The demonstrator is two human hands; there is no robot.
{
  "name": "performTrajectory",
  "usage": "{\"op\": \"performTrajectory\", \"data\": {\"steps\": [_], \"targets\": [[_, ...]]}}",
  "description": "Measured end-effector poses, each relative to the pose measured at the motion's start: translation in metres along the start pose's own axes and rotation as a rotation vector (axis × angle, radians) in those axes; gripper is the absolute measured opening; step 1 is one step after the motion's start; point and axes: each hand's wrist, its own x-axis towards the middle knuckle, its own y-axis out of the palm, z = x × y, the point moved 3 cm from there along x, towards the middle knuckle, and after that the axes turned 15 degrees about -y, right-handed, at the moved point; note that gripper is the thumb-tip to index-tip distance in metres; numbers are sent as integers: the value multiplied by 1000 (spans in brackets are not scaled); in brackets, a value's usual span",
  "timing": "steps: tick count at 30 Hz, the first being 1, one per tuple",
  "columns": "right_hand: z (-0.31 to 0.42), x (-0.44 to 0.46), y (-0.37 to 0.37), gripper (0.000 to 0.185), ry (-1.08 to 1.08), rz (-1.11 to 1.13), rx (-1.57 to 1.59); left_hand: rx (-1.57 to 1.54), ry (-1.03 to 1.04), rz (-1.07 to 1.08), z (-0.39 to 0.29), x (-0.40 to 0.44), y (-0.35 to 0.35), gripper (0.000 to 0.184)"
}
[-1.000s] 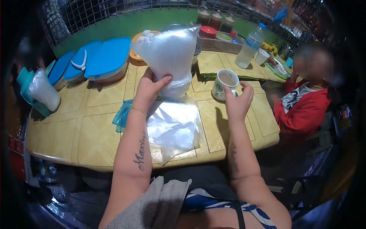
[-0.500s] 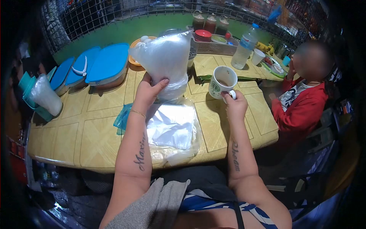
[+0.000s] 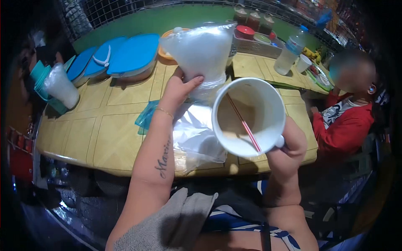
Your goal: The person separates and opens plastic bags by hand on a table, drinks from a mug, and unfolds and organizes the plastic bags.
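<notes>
Separately, the hands (image 3: 289,149) hold plastic bags (image 3: 203,54) and a mug (image 3: 268,109).

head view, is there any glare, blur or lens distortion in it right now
Head view: bright glare on the upright plastic bundle and the flat plastic below it; head view: strong wide-angle distortion, with the table's near edge looking bowed and the picture's corners black; head view: soft blur over the head of the person in red, while the mug looks fairly clear.
</notes>
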Motion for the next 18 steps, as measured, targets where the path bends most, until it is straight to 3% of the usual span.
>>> {"op": "performTrajectory", "data": {"steps": [3, 6, 8, 9, 12, 14, 16, 18], "targets": [[23, 2, 0, 20, 50, -9, -24, -11, 15, 26, 2, 2, -1, 76], [31, 0, 20, 25, 186, -291, 137, 90, 18, -21, -9, -11, -4, 75], [33, 0, 16, 22, 208, -245, 124, 147, 6, -23, -10, -9, -4, 74], [31, 0, 13, 20, 200, -172, 105, 124, 184, -102, -11, -8, -4, 69], [21, 2, 7, 13, 131, 8, 44, 71, 437, -392, -15, -8, -23, 61], [5, -6, 3, 14, 116, 38, 13, -55, 634, -431, -38, -36, -26, 43], [-17, -19, -2, 17, 98, 65, -63, -120, 912, -427, -68, -76, -13, 38], [-39, -32, -6, 15, 104, 50, -103, 105, 1080, -426, -84, -107, 1, 39]]}}
